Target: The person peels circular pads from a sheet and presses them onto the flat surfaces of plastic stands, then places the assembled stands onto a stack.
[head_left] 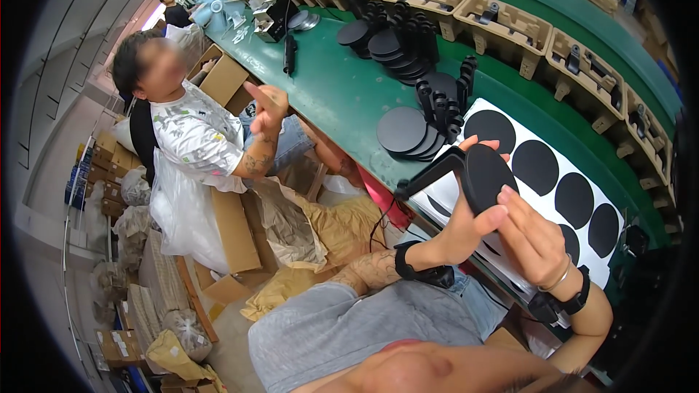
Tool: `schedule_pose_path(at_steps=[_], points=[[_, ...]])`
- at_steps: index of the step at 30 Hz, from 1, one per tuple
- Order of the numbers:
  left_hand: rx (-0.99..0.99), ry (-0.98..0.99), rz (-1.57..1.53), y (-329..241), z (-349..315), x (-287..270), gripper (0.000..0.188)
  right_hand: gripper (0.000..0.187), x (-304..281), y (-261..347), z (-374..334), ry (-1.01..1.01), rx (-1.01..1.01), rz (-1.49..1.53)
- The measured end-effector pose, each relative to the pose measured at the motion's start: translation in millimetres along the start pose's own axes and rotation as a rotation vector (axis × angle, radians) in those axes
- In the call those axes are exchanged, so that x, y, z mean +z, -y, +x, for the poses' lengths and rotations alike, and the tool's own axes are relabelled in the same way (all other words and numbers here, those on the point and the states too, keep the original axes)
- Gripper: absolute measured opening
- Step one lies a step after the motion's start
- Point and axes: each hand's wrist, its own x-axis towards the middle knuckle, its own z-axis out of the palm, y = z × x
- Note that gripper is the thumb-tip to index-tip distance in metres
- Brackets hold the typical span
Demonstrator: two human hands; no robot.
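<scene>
My left hand [464, 227] is closed around a black stand with a round base [489, 177] and a bent arm. The flat face of the base is tilted up, just above the bench. With its fingertips pressed on the face and rim of that base, my right hand [535, 244] grips the same piece. Under and beyond both hands lies a white sheet [510, 129] bearing rows of black round pads [535, 167]. Further left, more black stands [403, 129] lie stacked with their round bases overlapping.
Tan moulded trays [502, 25] holding black parts line a green belt behind the green bench [320, 94]. A black powered screwdriver [290, 54] hangs by its cord. A co-worker [196, 124] sits at left, one hand raised. Cartons and brown paper [342, 225] crowd the floor.
</scene>
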Motion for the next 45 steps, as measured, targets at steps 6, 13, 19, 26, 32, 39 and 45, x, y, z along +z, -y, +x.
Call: schedule_pose_path(at_steps=[6,13,19,26,32,39,45], points=[[-0.156,0.055,-0.132,25,8,-3,0.087,0.040,-6,-10,-14,-0.161,0.463,0.039],[-0.340,0.096,-0.315,47,15,-1,0.073,0.036,-2,-41,-39,-0.412,0.913,0.534],[-0.317,0.150,-0.456,74,19,8,0.070,0.038,-9,-62,-61,-0.363,0.965,0.590],[-0.323,0.179,-0.530,88,22,17,0.072,0.038,-14,-76,-76,-0.355,0.938,0.532],[-0.389,0.155,-0.583,105,19,18,0.077,0.041,-12,-90,-91,-0.308,1.014,0.710],[-0.346,0.229,-0.576,80,11,6,0.084,0.036,-31,-75,-58,-0.260,1.034,0.810],[-0.418,0.169,-0.585,1,-17,-54,0.064,0.031,-13,-39,7,-0.201,1.072,0.740]])
